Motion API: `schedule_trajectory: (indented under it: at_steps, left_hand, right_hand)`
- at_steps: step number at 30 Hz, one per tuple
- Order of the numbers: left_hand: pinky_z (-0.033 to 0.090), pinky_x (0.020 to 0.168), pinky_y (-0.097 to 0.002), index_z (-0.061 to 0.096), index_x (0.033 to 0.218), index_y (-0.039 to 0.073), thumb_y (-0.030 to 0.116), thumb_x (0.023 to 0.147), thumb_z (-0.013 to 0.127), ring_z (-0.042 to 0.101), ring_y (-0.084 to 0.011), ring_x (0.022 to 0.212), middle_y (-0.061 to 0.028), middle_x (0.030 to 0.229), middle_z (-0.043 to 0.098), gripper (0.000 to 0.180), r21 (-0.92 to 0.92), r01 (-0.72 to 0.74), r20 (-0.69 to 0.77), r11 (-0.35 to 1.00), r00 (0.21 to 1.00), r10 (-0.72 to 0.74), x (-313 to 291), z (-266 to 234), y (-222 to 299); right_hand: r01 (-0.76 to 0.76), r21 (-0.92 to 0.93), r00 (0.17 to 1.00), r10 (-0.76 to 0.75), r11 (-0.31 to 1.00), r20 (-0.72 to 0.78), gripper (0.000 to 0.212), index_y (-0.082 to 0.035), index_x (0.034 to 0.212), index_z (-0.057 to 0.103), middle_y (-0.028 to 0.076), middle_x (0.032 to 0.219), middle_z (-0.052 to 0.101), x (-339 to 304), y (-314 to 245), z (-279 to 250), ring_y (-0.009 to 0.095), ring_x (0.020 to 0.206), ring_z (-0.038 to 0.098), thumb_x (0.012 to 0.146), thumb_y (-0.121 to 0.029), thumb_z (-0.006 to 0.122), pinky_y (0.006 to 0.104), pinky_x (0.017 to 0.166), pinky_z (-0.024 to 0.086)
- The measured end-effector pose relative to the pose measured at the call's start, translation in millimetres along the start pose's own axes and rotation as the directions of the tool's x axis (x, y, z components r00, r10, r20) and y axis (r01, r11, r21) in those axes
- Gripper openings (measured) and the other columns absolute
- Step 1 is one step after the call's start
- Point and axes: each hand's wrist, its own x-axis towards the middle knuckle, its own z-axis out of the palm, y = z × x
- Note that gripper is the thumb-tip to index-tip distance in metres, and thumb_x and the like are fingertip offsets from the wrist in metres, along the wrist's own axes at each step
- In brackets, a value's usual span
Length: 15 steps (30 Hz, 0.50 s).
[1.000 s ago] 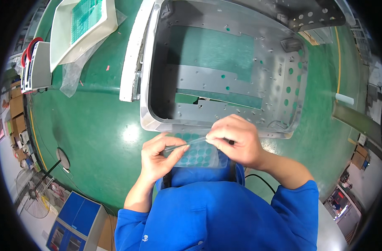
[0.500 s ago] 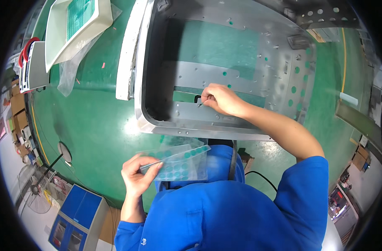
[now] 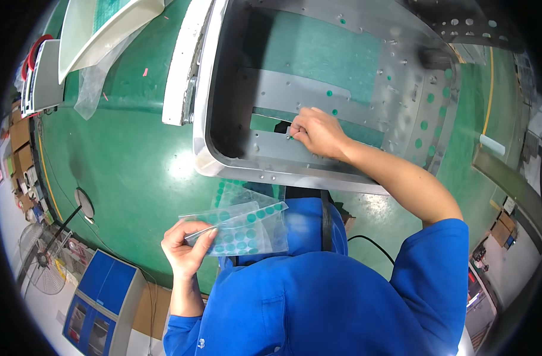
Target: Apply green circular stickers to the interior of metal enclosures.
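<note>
My left hand [image 3: 188,244] pinches a stack of clear sheets bearing rows of round green stickers [image 3: 241,235], held in front of my body below the metal housing's near edge. Reaching over that edge, my right hand [image 3: 318,132] is inside the large grey metal housing [image 3: 271,173]. Its fingers are pinched together against the inner panel [image 3: 271,143], beside a slot-like opening [image 3: 265,123]. A speck of green shows at the fingertips, too small to name. Several green dots [image 3: 423,125] mark the housing's right wall, and a few others sit on its inner panels.
A white foam block [image 3: 179,77] lies along the housing's left side. Upper left stands a cream-coloured bin [image 3: 75,56] with plastic film [image 3: 93,95] hanging from it. A round-based stand [image 3: 84,203], a fan [image 3: 42,259] and a blue cabinet [image 3: 108,285] are at left. A black cable [image 3: 375,240] curves beside me.
The view has shifted slightly, and the housing sits a little higher and further right in it. My right hand stays at nearly the same spot; green now shows by its fingertips. The left still holds the sheets.
</note>
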Motion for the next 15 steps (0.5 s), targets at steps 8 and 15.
schedule_trajectory:
  at_steps: [8,15]
  left_hand:
    - [0.039,0.051,-0.0203,0.062,0.07,0.0,-0.002,0.063,0.069,0.053,-0.0096,0.057,-0.0056,0.065,0.059,0.011,-0.002,-0.004,0.008,1.0,1.0,0.004,1.8,1.9,-0.2]
    - [0.039,0.051,-0.0202,0.062,0.07,0.0,-0.002,0.063,0.069,0.053,-0.0094,0.057,-0.0055,0.065,0.059,0.011,-0.016,0.001,0.022,1.0,1.0,-0.001,2.6,4.6,0.0]
  right_hand:
    - [0.034,-0.033,0.997,-0.036,0.999,-0.07,0.004,-0.01,0.073,0.058,0.007,0.076,0.051,-1.4,2.2,4.2,0.026,0.077,0.05,0.073,-0.013,0.058,0.037,0.065,0.041]
    - [0.03,-0.07,0.996,-0.036,0.997,-0.087,0.003,-0.01,0.073,0.058,0.006,0.076,0.051,-2.3,0.7,6.4,0.025,0.076,0.05,0.072,-0.013,0.059,0.0367,0.065,0.041]
